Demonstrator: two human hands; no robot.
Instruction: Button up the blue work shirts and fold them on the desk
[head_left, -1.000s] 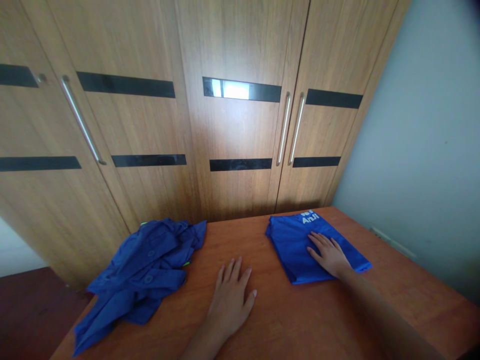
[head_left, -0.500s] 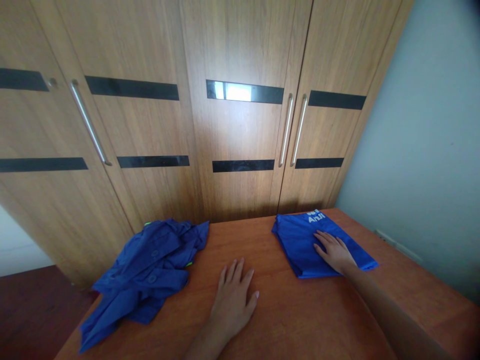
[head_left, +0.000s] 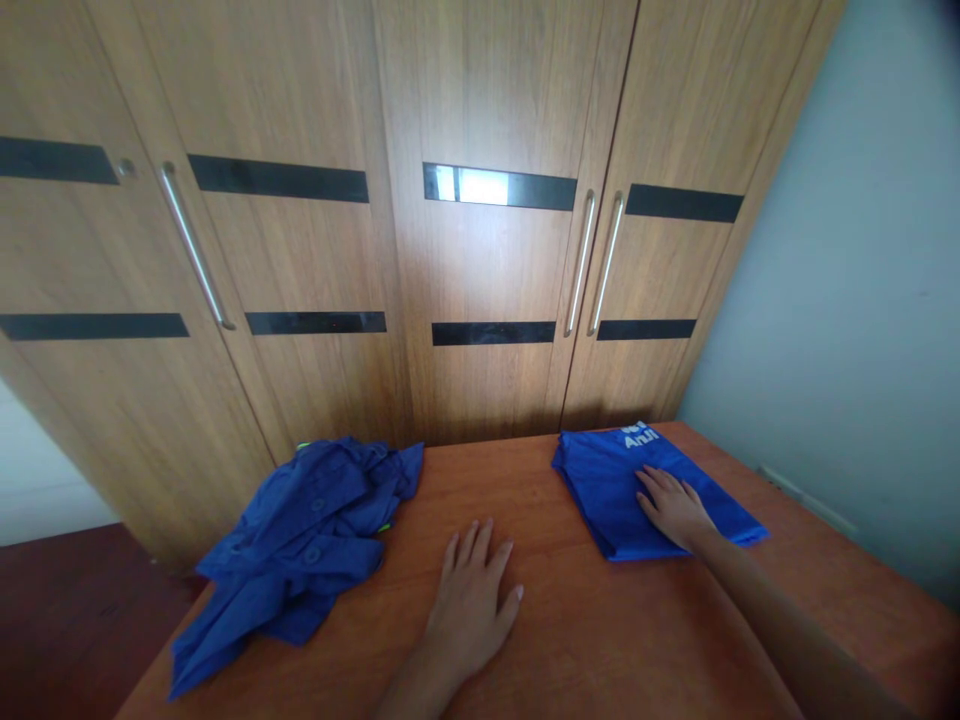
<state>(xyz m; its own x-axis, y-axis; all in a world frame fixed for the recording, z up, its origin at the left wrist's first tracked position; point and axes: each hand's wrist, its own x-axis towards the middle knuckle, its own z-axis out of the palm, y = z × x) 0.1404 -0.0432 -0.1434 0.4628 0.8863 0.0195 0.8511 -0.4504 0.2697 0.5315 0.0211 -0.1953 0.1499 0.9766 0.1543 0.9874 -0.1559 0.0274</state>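
My right hand (head_left: 675,507) lies flat and open on a folded blue garment (head_left: 611,490) with white lettering, at the back right of the wooden table (head_left: 592,630). Flat on the bare tabletop in the middle rests my left hand (head_left: 472,600), fingers stretched out and holding nothing. A crumpled blue shirt (head_left: 300,540) with buttons lies in a heap at the table's back left, apart from both hands.
A wooden wardrobe (head_left: 480,260) with long metal handles and black strips stands right behind the table. A pale wall (head_left: 862,300) runs along the right side. Dark floor (head_left: 67,620) shows beyond the table's left edge.
The view has drifted slightly to the left and down, so everything sits a little further right. Both hands stay flat where they were.
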